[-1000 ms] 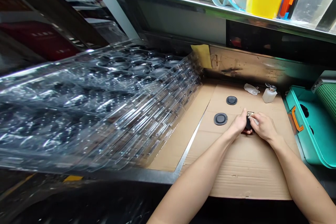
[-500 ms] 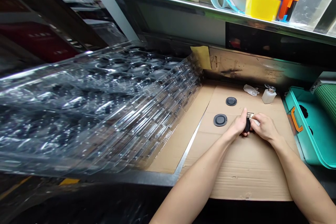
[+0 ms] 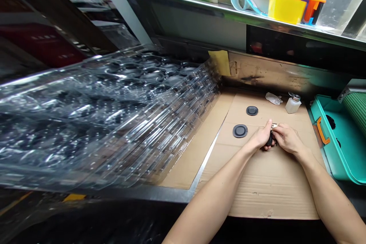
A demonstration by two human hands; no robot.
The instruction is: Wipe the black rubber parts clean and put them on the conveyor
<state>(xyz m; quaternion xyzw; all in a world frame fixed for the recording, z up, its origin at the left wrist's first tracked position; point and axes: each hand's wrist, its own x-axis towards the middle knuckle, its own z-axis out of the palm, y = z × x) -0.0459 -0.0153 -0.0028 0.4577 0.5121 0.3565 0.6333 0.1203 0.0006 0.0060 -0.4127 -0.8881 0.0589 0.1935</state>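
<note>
My left hand [image 3: 262, 136] is closed around a small black part [image 3: 270, 139], its thumb pointing up along it. My right hand [image 3: 286, 137] meets it from the right, fingers pinched against the part. A bit of white material [image 3: 275, 126], perhaps cloth, shows at the right fingertips; most of it is hidden. Left of my hands, two round dark grey discs with raised rings lie flat on the cardboard: a nearer disc [image 3: 239, 130] and a farther disc [image 3: 252, 111].
Stacked clear plastic trays [image 3: 137, 95] fill the left. A pump bottle [image 3: 293, 104] and crumpled white cloth [image 3: 273, 98] stand at the back of the cardboard sheet [image 3: 265, 194]. On the right is a teal bin [image 3: 328, 152] with black pieces inside. A shelf [image 3: 200, 4] crosses above.
My right fingers have shifted slightly against the black part, which is turned more edge-on. Less of the white material shows at the right hand. The discs have stayed put.
</note>
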